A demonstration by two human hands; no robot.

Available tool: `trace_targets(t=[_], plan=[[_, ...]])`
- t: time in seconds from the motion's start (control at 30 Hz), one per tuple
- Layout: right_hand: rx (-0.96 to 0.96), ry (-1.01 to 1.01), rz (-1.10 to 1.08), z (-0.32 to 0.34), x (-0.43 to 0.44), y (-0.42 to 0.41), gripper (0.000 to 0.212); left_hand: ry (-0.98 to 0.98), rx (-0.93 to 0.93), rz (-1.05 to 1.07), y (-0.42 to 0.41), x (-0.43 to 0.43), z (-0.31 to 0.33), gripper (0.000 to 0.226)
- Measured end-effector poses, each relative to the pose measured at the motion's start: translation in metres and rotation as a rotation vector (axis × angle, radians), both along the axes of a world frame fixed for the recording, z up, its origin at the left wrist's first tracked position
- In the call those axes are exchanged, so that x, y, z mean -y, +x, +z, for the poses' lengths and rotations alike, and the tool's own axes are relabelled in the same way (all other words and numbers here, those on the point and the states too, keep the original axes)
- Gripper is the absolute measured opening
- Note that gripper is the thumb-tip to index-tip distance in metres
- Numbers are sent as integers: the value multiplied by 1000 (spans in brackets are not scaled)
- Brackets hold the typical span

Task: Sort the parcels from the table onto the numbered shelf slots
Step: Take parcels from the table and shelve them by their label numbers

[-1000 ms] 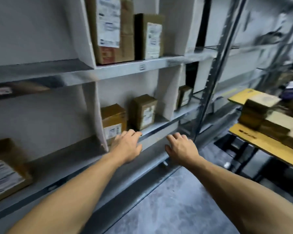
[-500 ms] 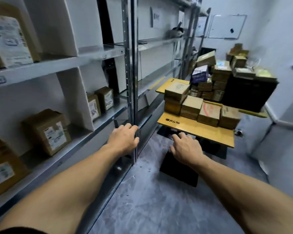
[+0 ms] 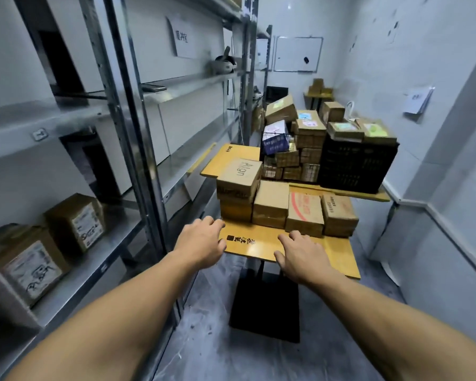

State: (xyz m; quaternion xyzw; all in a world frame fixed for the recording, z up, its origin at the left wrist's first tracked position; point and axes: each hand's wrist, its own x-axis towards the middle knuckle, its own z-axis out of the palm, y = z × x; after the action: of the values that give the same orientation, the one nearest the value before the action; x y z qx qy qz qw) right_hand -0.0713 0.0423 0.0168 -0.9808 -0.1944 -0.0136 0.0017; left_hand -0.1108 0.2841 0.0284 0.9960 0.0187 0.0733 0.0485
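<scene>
A yellow table [image 3: 261, 244] stands ahead with several brown cardboard parcels in a row on it. At the left a box marked "Align" [image 3: 239, 171] lies on top of a stack. Beside it are a plain box [image 3: 271, 203], a box with red print [image 3: 305, 213] and a smaller box [image 3: 338, 214]. My left hand [image 3: 201, 240] hovers over the table's near left corner, empty, fingers loosely apart. My right hand [image 3: 297, 255] hovers over the table's front edge, empty too, short of the red-print box. The grey metal shelf [image 3: 94, 259] runs along the left with two labelled parcels [image 3: 77, 221] on it.
Behind the near table a second yellow table [image 3: 368, 195] carries a black crate [image 3: 355, 169] and more stacked parcels. Shelf uprights [image 3: 138, 160] stand close on the left. A white wall closes the right side. The table's black base [image 3: 264, 306] rests on the grey floor.
My view has swung from the shelf to the right, toward the table. Both hands moved away from the shelf edge and now reach over the table's near edge.
</scene>
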Motion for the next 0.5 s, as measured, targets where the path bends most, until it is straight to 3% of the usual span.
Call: trace_targets(t=[0.5], plan=[[-26,125,92,-7,-68,208,42,11,17,47,199,-51,-18,45]])
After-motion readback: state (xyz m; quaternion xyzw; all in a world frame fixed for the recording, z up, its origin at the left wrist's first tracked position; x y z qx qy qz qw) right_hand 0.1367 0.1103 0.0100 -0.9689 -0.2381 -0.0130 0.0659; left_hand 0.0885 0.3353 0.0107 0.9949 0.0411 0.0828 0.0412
